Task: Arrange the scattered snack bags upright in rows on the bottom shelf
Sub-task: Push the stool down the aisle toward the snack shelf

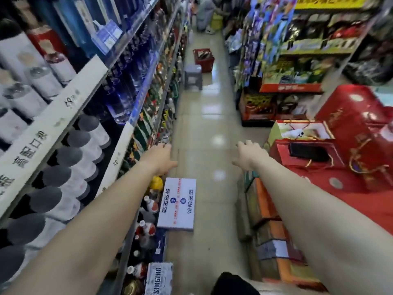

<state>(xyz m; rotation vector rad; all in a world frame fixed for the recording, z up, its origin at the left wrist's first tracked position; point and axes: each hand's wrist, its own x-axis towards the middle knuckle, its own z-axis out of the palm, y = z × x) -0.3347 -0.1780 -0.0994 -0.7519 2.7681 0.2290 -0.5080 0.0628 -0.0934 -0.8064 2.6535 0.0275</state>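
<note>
Hands: left, right, two (both empty) over aisle floor.

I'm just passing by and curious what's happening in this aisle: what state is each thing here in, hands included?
Left hand: empty, fingers spread, reaching forward by the shelf edge.
Right hand: empty, open, stretched over the floor.
White carton: closed, lying flat on the floor.
Grey stool: upright, nobody on it.
Red crate: upright on the floor, open-topped.
Snack bags: blurred, arrangement unclear.
</note>
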